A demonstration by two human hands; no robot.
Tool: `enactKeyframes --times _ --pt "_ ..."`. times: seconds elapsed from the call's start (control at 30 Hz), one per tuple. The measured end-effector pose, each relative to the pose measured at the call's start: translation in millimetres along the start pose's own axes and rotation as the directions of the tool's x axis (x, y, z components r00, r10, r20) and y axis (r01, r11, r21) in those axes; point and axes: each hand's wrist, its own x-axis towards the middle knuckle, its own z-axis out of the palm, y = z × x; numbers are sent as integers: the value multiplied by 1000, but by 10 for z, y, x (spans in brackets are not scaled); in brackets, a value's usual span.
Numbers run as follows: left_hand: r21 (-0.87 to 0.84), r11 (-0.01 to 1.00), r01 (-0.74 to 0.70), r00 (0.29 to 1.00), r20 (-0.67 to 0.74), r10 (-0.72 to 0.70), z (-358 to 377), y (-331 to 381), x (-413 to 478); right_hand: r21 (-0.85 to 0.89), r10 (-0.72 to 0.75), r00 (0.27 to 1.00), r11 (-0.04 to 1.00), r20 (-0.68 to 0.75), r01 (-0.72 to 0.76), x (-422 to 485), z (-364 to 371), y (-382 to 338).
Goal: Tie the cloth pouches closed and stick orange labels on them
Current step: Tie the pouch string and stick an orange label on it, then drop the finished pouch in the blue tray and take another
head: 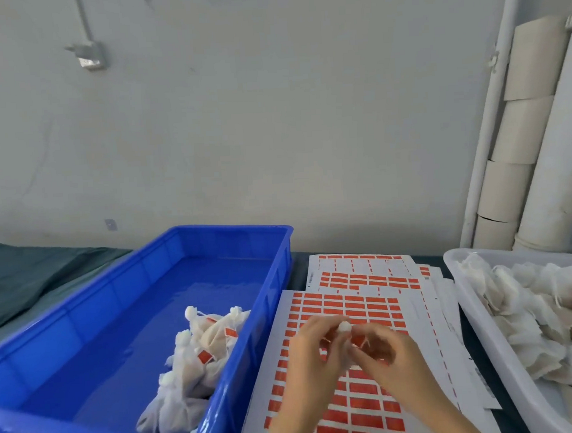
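Over a dark work table (30,275), seen from the head camera, a person's two hands meet above sheets of orange labels (352,307). The left hand (314,345) and the right hand (386,352) are close together, fingers curled, both pinching one small white cloth pouch (344,327), whose bunched top shows between the fingertips. A patch of orange, probably a label (357,339), sits at the right fingertips against the cloth; whether it is fully stuck down cannot be told. To the left stands a blue crate (281,250) with a heap of finished pouches (199,352) in its near right corner, tied at the neck and carrying orange labels. To the right, a white tray (455,273) holds a pile of flat pouches (534,301), seemingly not yet tied. The step in hand looks like labelling a pouch whose neck seems gathered already. The next move likely calls for pressing the label flat on the soft, yielding cloth with a firm pinch, then placing the pouch in the blue crate and taking a fresh one from the white tray. No brand or writing can be read: the labels show as plain orange rectangles, and the small dark marks on the sheet edges are too blurred to make out.
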Motion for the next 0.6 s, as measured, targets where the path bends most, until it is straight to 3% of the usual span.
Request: enactKeyframes --times 0.1,0.2,0.3,0.4,0.6 --pt "119 986 -113 993 -3 114 -483 265 45 -22 -146 989 989 -12 146 63 199 -433" --pt "198 971 -137 988 -40 147 -1012 494 94 44 -260 965 965 22 259 155 460 -832" --pt "292 956 -20 998 -46 35 -1460 517 159 61 -306 950 951 60 303 281 787 -1023" --pt "419 900 120 993 -69 -100 -1765 336 191 76 -263 959 963 100 257 378 1116 -1057" --pt "552 773 313 949 -151 -276 -1765 -49 193 58 -170 962 985 213 162 348 1394 -971"
